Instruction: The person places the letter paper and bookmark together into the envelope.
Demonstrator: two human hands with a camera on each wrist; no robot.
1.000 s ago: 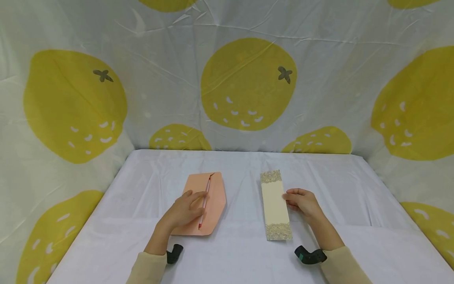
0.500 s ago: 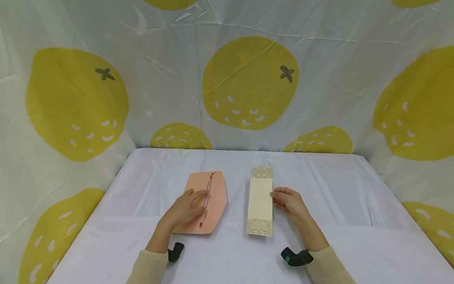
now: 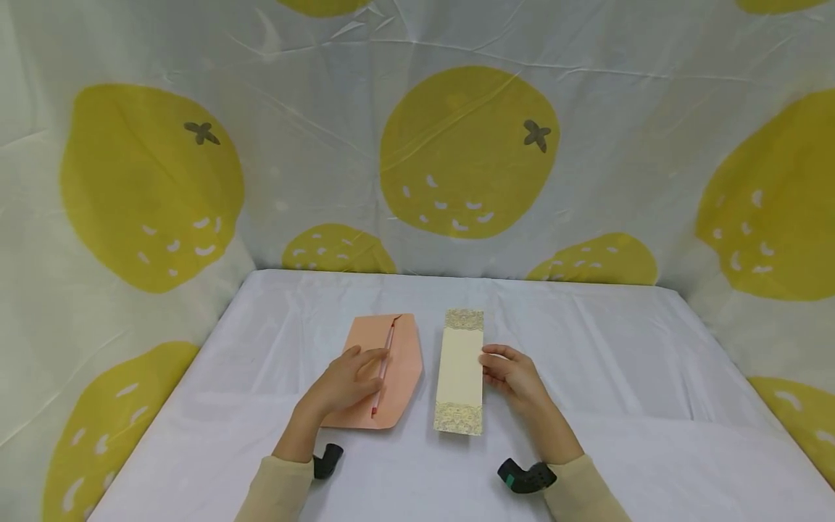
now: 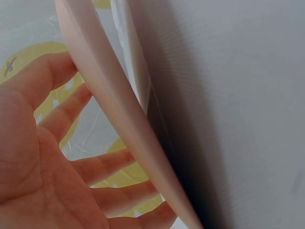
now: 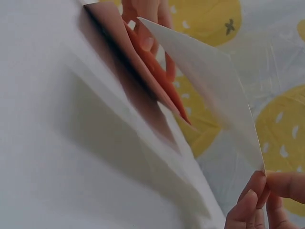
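Note:
On the left of the white table is a peach envelope (image 3: 402, 362), its pointed flap side facing right. A narrow slit with a pale strip and red ends runs along it, and the right wrist view shows an orange-red gap there. My left hand (image 3: 346, 380) touches the envelope beside this slit with spread, fairly straight fingers. A long cream card (image 3: 460, 366) with gold lace-patterned ends is right of the envelope, apart from it. My right hand (image 3: 515, 377) pinches the card's right edge between thumb and fingers. The card (image 5: 209, 76) is raised and tilted above the table.
A white cloth covers the table (image 3: 626, 355). Behind it and at both sides hangs a curtain (image 3: 326, 145) printed with large yellow lemons. A black wrist device (image 3: 525, 476) sits by the right sleeve, another black device (image 3: 328, 461) by the left.
My right hand has carried the card leftward, from well right of the envelope to close beside it. The left hand keeps its place on the envelope.

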